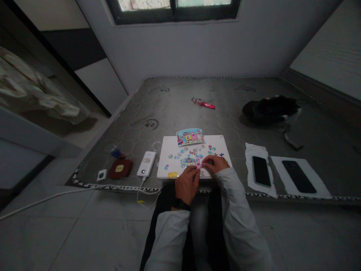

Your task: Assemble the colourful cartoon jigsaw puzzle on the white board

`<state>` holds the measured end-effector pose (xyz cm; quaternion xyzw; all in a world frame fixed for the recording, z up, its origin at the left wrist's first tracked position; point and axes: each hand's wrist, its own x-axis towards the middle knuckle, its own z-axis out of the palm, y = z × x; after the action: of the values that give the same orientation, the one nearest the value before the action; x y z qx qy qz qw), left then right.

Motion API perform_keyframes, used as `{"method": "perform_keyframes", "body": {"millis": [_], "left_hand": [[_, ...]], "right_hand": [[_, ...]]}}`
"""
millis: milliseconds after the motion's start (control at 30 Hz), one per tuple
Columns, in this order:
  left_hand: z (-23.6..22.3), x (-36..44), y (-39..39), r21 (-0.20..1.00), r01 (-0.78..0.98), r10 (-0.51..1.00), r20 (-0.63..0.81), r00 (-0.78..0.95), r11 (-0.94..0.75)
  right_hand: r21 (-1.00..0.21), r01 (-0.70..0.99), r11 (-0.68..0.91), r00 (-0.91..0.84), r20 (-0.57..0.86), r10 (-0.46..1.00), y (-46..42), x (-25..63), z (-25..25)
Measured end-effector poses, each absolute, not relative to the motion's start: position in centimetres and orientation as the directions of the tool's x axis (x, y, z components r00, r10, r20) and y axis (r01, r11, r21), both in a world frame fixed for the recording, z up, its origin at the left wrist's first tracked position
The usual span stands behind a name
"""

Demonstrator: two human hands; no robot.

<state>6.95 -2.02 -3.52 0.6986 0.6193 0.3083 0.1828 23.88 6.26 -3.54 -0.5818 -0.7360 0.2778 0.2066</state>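
Observation:
A white board point(169, 148) lies at the near edge of a grey mattress, with several loose jigsaw pieces point(194, 152) scattered on it and a partly joined cluster point(189, 162) near its front. A colourful cartoon picture point(190, 136) stands at the board's far edge. My left hand point(187, 183) and my right hand point(216, 164) meet over the front of the board, fingers pinched together on a small pink puzzle piece point(198, 164). Both arms wear white sleeves.
Left of the board lie a white power bank point(146, 163) with a cable, a dark red round case point(120, 169), a small white charger point(102, 175) and a blue cup point(115, 151). Two dark phones point(261, 171) point(299, 176) rest on white paper at right. A black bag point(270, 108) and a red packet point(203, 103) lie farther back.

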Motion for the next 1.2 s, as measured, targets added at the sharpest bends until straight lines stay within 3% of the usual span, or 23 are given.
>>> {"method": "perform_keyframes", "body": {"millis": [133,767,1200], "left_hand": [[-3.54,6.88,-2.02,0.647,0.743,0.978,0.206,0.046,-0.171],[-3.63,6.86,-1.93,0.684,0.709,0.975,0.222,0.02,-0.17],[-3.49,6.87,-1.96,0.679,0.717,0.978,0.208,0.018,-0.158]], "right_hand": [[-0.689,0.711,0.137,-0.233,-0.048,0.971,6.14,23.95,-3.31],[-0.642,0.764,0.072,-0.219,-0.152,0.964,5.74,23.4,-2.86],[-0.689,0.719,0.09,-0.193,-0.074,0.978,5.92,23.58,-3.65]]}}
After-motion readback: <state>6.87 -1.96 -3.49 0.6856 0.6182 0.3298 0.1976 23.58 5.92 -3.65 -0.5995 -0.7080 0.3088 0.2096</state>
